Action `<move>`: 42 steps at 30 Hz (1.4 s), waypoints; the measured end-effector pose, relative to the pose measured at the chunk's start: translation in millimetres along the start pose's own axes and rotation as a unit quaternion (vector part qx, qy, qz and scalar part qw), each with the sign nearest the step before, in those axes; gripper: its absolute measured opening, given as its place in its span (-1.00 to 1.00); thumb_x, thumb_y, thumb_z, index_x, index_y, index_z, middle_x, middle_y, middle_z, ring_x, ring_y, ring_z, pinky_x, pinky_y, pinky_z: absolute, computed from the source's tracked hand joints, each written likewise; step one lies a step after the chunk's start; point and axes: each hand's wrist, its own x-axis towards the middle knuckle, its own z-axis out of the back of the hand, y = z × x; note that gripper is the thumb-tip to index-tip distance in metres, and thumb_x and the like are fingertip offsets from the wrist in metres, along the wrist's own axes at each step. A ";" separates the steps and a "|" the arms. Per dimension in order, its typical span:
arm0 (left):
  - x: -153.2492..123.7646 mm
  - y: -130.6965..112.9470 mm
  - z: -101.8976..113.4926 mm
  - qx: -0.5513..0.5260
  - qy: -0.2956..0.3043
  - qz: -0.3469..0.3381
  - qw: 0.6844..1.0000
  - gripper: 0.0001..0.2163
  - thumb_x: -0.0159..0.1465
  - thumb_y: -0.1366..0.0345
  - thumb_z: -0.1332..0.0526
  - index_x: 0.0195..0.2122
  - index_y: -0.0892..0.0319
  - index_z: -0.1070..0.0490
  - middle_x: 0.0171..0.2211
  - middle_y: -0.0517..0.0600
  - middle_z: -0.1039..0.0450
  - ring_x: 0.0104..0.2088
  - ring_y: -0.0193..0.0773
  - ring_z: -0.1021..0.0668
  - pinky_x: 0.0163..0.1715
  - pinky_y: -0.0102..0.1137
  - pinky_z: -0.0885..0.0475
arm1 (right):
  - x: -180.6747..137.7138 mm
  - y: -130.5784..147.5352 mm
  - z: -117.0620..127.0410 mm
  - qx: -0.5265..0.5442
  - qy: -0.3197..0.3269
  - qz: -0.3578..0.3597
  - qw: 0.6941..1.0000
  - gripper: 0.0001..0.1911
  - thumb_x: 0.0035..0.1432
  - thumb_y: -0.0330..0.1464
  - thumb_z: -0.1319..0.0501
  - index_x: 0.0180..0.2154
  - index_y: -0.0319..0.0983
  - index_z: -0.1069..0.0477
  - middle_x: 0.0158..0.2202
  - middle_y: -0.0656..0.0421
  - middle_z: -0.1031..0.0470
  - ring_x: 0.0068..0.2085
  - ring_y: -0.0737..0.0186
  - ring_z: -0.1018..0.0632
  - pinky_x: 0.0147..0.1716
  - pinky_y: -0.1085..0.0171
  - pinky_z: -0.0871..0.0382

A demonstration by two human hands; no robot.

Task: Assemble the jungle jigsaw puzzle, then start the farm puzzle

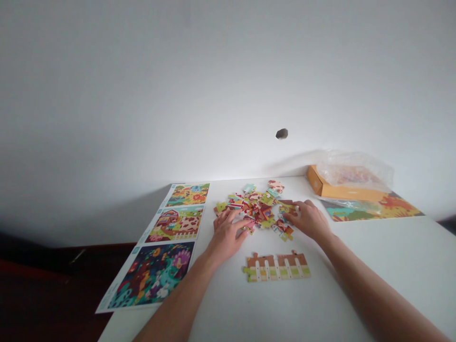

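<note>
A heap of loose jigsaw puzzle pieces point(265, 212) in red, green and brown lies on the white table. At the heap's left side, my left hand point(228, 232) rests with its fingers spread, touching pieces at the near edge. My right hand point(309, 219) reaches in from the right, thumb and index finger apart at the pieces there; its other fingers are partly hidden. Nearer to me lies a joined strip of puzzle pieces point(281, 267) showing a white fence on brown and green, with tabs along its upper and left edges.
On the left lies a reference sheet point(151, 242) with three pictures, among them a farm scene. An orange box point(347, 191) with a clear plastic bag point(356, 168) on it stands at the back right, beside a colourful picture card point(402, 209). Behind the table rises a white wall point(228, 95).
</note>
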 end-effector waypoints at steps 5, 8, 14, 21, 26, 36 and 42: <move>0.5 -0.9 1.5 -0.001 0.007 0.000 1.000 -0.72 0.26 0.24 -0.21 -0.01 -0.17 -0.50 0.18 -0.07 -0.29 0.22 0.05 -0.25 0.17 0.04 -0.21 | 0.9 0.2 -3.0 0.056 0.033 0.049 0.997 -0.42 -0.01 0.02 -0.29 -0.03 -0.19 -0.45 -0.23 0.07 -0.51 -0.22 0.10 -0.54 -0.27 0.27 -0.30; 0.2 -0.5 1.6 -0.004 0.005 -0.001 1.000 -0.72 0.26 0.24 -0.22 -0.02 -0.16 -0.50 0.18 -0.07 -0.28 0.21 0.06 -0.25 0.17 0.05 -0.20 | 4.8 -4.4 -5.4 0.125 0.020 0.037 0.991 -0.58 0.02 -0.12 -0.28 -0.12 -0.21 -0.46 -0.33 0.13 -0.54 -0.29 0.15 -0.54 -0.33 0.30 -0.30; -0.4 0.8 -0.4 -0.007 -0.003 -0.005 1.000 -0.72 0.26 0.25 -0.22 -0.02 -0.17 -0.51 0.16 -0.07 -0.29 0.21 0.06 -0.25 0.17 0.06 -0.20 | 18.4 -23.7 -9.3 0.266 -0.142 -0.066 0.951 -0.71 0.12 -0.15 -0.15 -0.32 -0.23 -0.46 -0.42 0.12 -0.54 -0.44 0.19 -0.53 -0.43 0.29 -0.32; 0.0 -1.5 0.7 -0.013 -0.003 0.000 1.000 -0.71 0.24 0.26 -0.23 -0.02 -0.17 -0.51 0.17 -0.05 -0.29 0.22 0.07 -0.25 0.17 0.05 -0.20 | 25.7 -33.6 -21.0 0.208 -0.155 -0.017 0.966 -0.70 0.13 -0.20 -0.15 -0.20 -0.25 -0.47 -0.25 0.06 -0.52 -0.37 0.20 -0.53 -0.28 0.23 -0.37; 0.0 -3.9 3.6 -0.016 0.007 0.003 1.000 -0.71 0.25 0.27 -0.22 -0.02 -0.17 -0.51 0.18 -0.06 -0.28 0.22 0.07 -0.24 0.16 0.05 -0.20 | 25.0 -24.0 -23.7 0.120 -0.093 0.138 0.979 -0.70 0.22 -0.29 -0.12 -0.07 -0.22 -0.48 -0.06 0.03 -0.50 -0.08 0.11 -0.49 -0.05 0.17 -0.30; -0.2 -2.0 0.8 -0.017 0.000 0.001 1.000 -0.70 0.25 0.27 -0.22 -0.02 -0.18 -0.50 0.18 -0.06 -0.28 0.21 0.06 -0.25 0.17 0.06 -0.19 | 20.5 -16.0 -26.5 -0.026 -0.038 0.155 0.987 -0.61 0.29 -0.34 -0.07 0.12 -0.04 -0.37 0.22 0.01 -0.24 0.09 -0.07 -0.30 -0.03 -0.01 -0.25; 0.1 -2.5 1.8 -0.016 -0.001 0.003 1.000 -0.71 0.24 0.26 -0.23 -0.03 -0.18 -0.51 0.17 -0.06 -0.29 0.21 0.06 -0.26 0.16 0.04 -0.20 | 21.9 -17.7 -26.9 -0.057 -0.041 0.105 0.992 -0.61 0.25 -0.19 -0.13 0.10 -0.07 -0.36 0.22 -0.08 -0.14 0.16 -0.19 -0.21 -0.02 -0.14 -0.20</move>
